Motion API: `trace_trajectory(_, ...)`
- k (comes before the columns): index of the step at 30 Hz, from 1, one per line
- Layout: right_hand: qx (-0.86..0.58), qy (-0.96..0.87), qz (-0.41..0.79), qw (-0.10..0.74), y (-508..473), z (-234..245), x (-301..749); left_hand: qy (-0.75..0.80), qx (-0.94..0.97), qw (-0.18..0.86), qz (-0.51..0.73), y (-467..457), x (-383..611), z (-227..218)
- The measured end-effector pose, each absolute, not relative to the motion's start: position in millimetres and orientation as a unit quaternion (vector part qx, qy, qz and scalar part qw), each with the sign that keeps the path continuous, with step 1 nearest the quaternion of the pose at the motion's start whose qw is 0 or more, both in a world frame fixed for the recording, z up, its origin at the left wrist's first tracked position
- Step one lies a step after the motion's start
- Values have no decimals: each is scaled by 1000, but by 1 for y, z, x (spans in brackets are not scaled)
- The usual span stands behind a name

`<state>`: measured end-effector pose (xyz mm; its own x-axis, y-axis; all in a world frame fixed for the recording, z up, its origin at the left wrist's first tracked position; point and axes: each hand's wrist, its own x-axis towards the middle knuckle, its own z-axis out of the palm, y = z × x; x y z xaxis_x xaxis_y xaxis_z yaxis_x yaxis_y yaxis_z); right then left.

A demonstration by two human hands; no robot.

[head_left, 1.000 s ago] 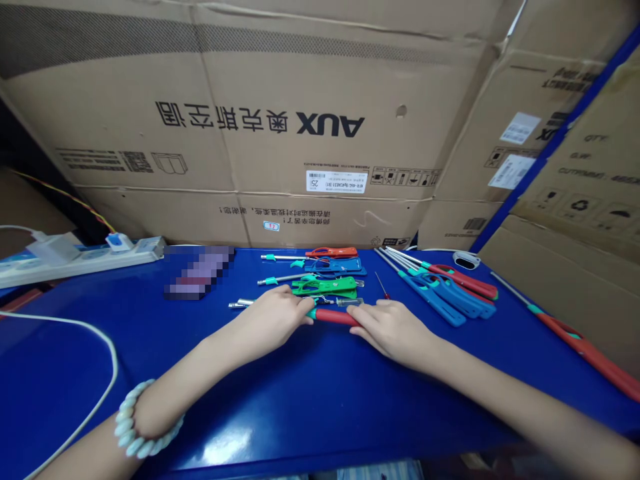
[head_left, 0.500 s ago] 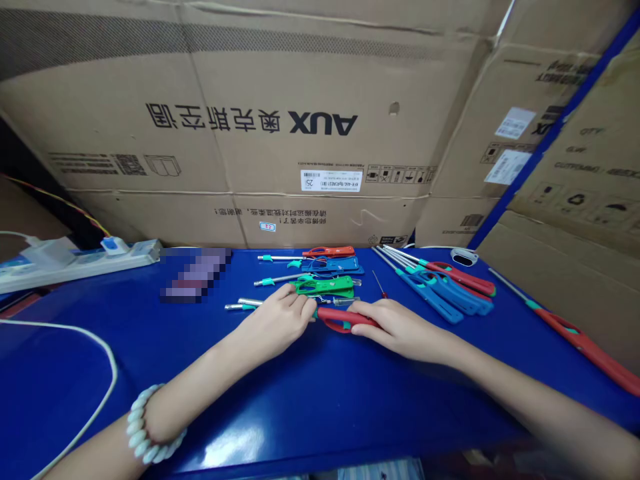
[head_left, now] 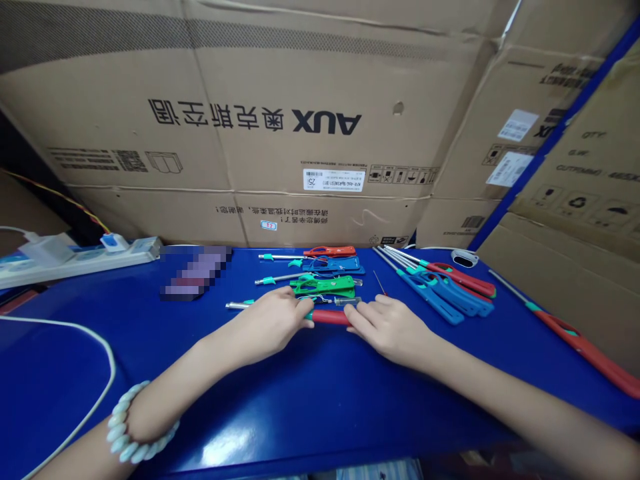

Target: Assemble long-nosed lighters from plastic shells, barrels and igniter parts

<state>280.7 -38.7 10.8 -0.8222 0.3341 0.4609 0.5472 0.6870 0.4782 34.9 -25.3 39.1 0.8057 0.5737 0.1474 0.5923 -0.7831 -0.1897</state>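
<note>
"What have your hands got?"

"A red lighter (head_left: 331, 318), held level above the near part of the blue table (head_left: 310, 407). My left hand (head_left: 273, 323) is closed at its nine o'clock end, by the green collar (head_left: 309, 316). My right hand (head_left: 393, 330) is curled over the three o'clock end. I can't see my right thumb."

"And that metal tube (head_left: 236, 306) past your left knuckles?"

"My hand hides its root, so I can't tell whether it belongs to this lighter."

"What's close by?"

"At twelve, just beyond my grip, a clear cylinder (head_left: 347, 301). Behind it, a green handle (head_left: 323, 287), then a blue handle (head_left: 330, 265), then an orange handle (head_left: 340, 251), with thin wires showing among them. At one o'clock there's a slim metal shaft (head_left: 379, 280) with a red end beside my right hand."

"So how far along are you?"

"I'd judge those three opened up and laid out in rows. The one I'm holding looks unopened, as far as my fingers let me see."

"And untouched?"

"A fan of blue and red lighters (head_left: 433, 299) at two o'clock, plus a lone lighter (head_left: 575, 339) at three, all seemingly whole. Off at ten sits a power strip (head_left: 143, 252)."
</note>
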Motion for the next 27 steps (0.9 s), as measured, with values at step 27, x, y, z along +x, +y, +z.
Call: trace_trajectory(27, -379, -914, 81, 119, -21, 26, 296, -326, -937, 122, -24, -18, 37, 17)
